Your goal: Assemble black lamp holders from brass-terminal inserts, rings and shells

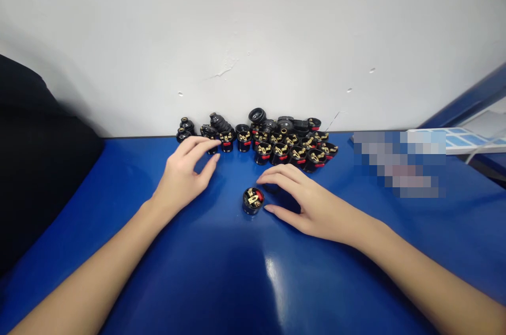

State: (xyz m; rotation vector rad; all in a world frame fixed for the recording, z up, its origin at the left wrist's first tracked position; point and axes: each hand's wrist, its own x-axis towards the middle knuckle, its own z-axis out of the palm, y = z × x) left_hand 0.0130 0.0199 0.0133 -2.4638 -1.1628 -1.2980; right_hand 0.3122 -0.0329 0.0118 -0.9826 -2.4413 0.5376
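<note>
L hand [185,172] wide, partly hiding a rear blk cup [212,149]; contact unclear. R hand [312,202] wide, just beside lone cup [251,211] on table [197,277], brass/red pcs [250,200] in it. Far-R item [395,166] pixelated, unreadable.

A short, round, glossy black plastic cup [248,209] stands upright between the fingertips and thumb of the right hand [302,200], at the mouth of its loose curl; whether skin meets the rim cannot be told. Its open top faces up, showing brass-coloured metal contacts [253,200] and a bright red insert [259,196] on the side toward that hand. Just beyond the index fingertip of the left hand [185,171] stands a similar black cup with a red tab [226,148], upright and open-topped, brass-coloured pieces inside, the tab on its near side. Another dark, rounded piece [212,150] sits partly hidden behind the left fingers.
</note>
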